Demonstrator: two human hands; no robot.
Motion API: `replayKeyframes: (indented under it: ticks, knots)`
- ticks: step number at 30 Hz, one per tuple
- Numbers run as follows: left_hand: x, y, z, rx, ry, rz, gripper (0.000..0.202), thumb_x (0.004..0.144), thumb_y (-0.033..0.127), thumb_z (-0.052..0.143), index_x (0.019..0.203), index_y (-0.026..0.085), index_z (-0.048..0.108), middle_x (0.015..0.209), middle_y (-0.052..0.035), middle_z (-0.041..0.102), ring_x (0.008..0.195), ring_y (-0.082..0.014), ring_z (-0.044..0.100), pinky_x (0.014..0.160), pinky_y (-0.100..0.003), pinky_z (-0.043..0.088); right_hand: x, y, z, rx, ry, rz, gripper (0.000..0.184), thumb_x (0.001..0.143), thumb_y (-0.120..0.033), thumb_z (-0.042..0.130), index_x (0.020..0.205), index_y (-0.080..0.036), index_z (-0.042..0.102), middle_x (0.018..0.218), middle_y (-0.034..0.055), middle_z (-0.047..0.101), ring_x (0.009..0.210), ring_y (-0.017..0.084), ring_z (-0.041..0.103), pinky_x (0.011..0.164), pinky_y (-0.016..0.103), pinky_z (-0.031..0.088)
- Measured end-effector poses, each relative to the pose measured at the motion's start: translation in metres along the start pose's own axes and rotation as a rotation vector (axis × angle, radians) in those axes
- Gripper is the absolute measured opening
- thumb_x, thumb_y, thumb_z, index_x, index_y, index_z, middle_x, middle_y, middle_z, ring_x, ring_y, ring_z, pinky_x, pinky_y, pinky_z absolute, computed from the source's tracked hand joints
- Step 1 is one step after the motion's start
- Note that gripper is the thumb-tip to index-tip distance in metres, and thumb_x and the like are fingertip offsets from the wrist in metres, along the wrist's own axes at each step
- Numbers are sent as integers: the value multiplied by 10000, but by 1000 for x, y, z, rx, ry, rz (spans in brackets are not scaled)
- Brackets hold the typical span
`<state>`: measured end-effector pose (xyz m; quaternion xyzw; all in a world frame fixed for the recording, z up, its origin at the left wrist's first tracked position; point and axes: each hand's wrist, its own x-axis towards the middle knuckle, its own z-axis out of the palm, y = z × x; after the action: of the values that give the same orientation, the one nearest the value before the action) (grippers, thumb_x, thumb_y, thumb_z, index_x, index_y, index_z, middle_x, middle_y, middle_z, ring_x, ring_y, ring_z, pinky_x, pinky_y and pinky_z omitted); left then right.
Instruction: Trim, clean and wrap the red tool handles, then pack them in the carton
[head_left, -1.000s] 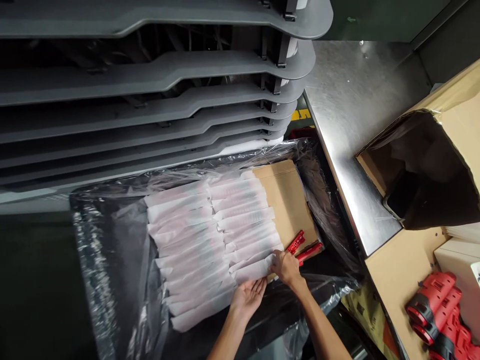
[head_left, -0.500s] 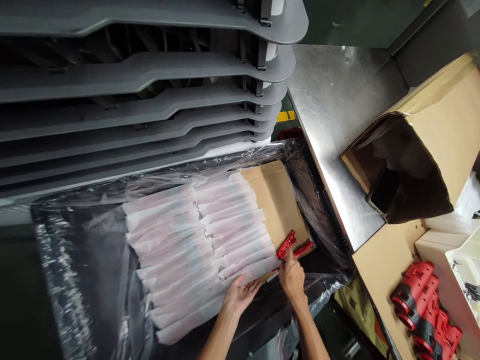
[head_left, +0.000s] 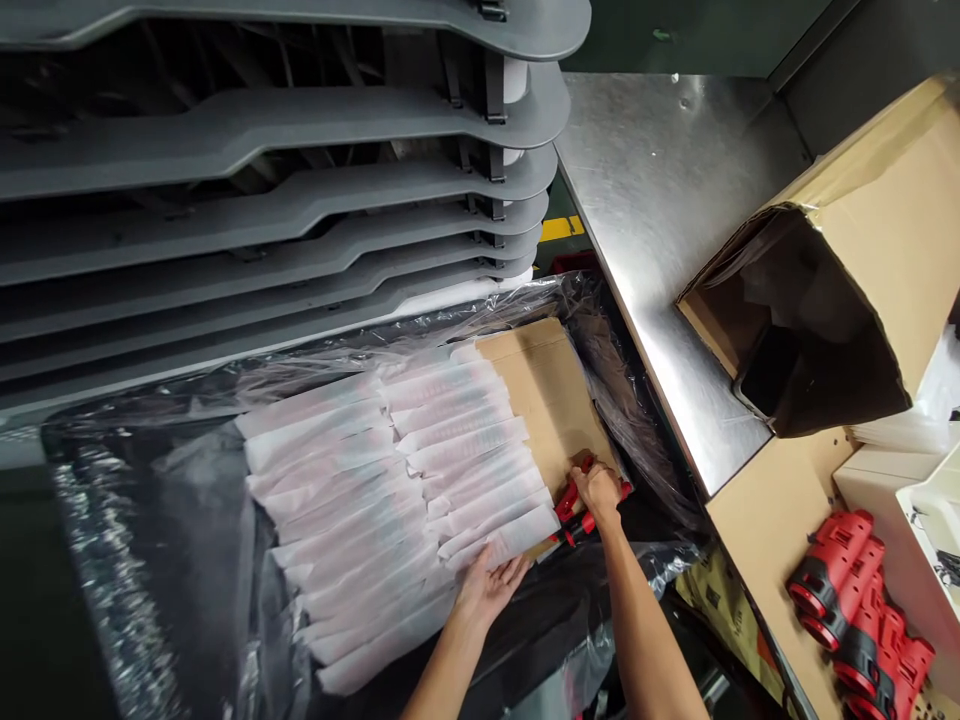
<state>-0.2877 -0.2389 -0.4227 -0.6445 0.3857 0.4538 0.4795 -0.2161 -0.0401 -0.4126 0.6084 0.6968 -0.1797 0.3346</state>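
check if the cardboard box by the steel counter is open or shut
Open: the cardboard box gapes at its end, showing a dark inside.

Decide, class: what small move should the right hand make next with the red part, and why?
Probably the right hand should settle the red part flat on the bare cardboard beside the wrapped rolls: that patch of sheet is uncovered, right where the rolls end. The left hand rests against the rolls, so it can steady them meanwhile.
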Motion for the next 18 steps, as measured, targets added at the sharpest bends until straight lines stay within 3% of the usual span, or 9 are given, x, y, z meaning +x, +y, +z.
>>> replayKeyframes:
  ticks: [4,8,13,18]
  knots:
    - [3,-10,-4,17,33,31,320,944,226,592,1256,163,571,1066,-64,672,864,-179,677,753,-375,602,10,0,-2,-57,46,53,373,959,-457,580,1173,-153,613,1152,81,651,999,201,652,873,414,554]
    - [7,-18,-5,2,42,25,295,952,228,578,1239,154,577,1062,-63,669,837,-161,670,708,-328,594,12,-1,3,-93,80,57,373,956,-461,583,1164,-153,616,1145,82,653,995,200,653,873,412,554]
    - [9,-13,-1,-36,26,0,304,967,252,557,1253,149,570,1059,-66,674,821,-156,673,697,-321,598,9,-2,10,-94,97,35,373,957,-428,594,1200,-145,598,1141,85,649,967,194,658,839,392,566]
    - [6,-12,-3,-40,34,-61,356,970,280,554,1304,155,543,1090,-85,677,839,-168,683,687,-323,602,10,-5,0,-63,135,-19,419,956,-464,583,1218,-136,588,1125,93,652,948,194,662,831,391,565]
